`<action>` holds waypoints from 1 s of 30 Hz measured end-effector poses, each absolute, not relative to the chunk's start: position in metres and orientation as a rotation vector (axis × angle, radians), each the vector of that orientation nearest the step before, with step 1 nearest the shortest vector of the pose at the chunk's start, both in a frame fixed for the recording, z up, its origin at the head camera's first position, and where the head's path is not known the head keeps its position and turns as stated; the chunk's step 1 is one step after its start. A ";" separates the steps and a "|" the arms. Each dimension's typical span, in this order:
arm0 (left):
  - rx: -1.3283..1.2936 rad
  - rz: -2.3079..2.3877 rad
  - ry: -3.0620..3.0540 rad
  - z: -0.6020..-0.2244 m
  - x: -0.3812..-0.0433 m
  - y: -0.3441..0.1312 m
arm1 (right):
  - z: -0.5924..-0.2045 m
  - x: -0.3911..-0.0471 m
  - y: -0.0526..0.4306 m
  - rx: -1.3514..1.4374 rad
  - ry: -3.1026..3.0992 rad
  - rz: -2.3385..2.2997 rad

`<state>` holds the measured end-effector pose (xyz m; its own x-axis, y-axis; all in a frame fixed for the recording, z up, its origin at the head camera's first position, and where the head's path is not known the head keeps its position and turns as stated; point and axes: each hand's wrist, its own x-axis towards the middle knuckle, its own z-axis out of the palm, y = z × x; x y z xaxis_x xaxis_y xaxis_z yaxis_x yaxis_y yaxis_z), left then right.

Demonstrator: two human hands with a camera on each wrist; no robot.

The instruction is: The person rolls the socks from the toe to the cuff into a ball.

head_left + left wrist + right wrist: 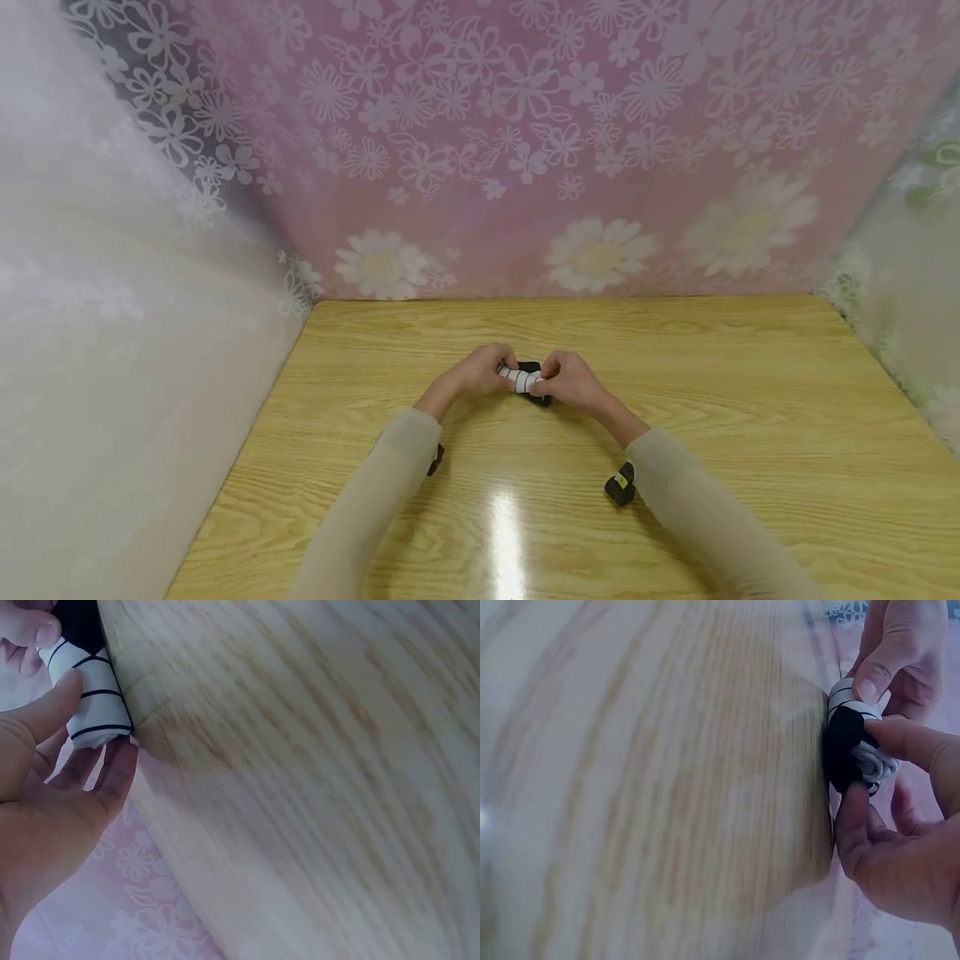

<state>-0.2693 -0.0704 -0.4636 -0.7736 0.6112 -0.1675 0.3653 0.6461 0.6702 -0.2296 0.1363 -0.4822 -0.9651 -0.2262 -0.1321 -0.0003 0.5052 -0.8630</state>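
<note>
Between both hands, low over the table, is a rolled-up striped sock (522,381), white with thin black lines and a black section (841,746). My left hand (482,371) holds the white end, thumb on the near side and fingers curled about the end in the left wrist view. At the other end, my right hand (576,383) pinches the roll by its black section. Folded white layers (874,761) show at that end in the right wrist view. Dark fabric also shows beneath the roll in the head view.
A wood-grain table (720,392) lies under the hands. Behind it hangs a pink flowered cloth (480,167), with pale cloth walls to the left (135,333) and right (907,275). A black wrist camera (620,485) is beside the right sleeve.
</note>
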 end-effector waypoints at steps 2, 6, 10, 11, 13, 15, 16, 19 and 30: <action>0.768 0.905 2.474 -0.465 -0.269 -0.071 | -0.484 -0.230 0.136 -0.174 2.498 -1.463; 0.733 0.929 2.458 -0.465 -0.267 -0.072 | -0.484 -0.230 0.135 -0.172 2.469 -1.497; 0.761 0.862 2.460 -0.463 -0.265 -0.073 | -0.481 -0.228 0.133 -0.223 2.474 -1.486; 0.788 0.831 2.460 -0.462 -0.264 -0.073 | -0.480 -0.228 0.133 -0.261 2.480 -1.466; 0.842 0.768 2.460 -0.461 -0.264 -0.074 | -0.481 -0.227 0.132 -0.329 2.496 -1.416; 0.887 0.730 2.454 -0.462 -0.264 -0.076 | -0.481 -0.226 0.132 -0.413 2.508 -1.371; 0.891 0.733 2.450 -0.462 -0.263 -0.076 | -0.482 -0.225 0.132 -0.448 2.516 -1.359; 0.883 0.765 2.453 -0.466 -0.263 -0.078 | -0.484 -0.221 0.132 -0.509 2.518 -1.377; 0.833 0.925 2.395 -0.462 -0.255 -0.085 | -0.485 -0.206 0.131 -0.481 2.645 -1.381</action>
<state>-0.2554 -0.0850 -0.4620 -0.7225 0.6680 -0.1781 0.3749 0.5951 0.7109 -0.2061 0.1310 -0.4848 -0.9424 -0.3320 0.0410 -0.2234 0.5334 -0.8158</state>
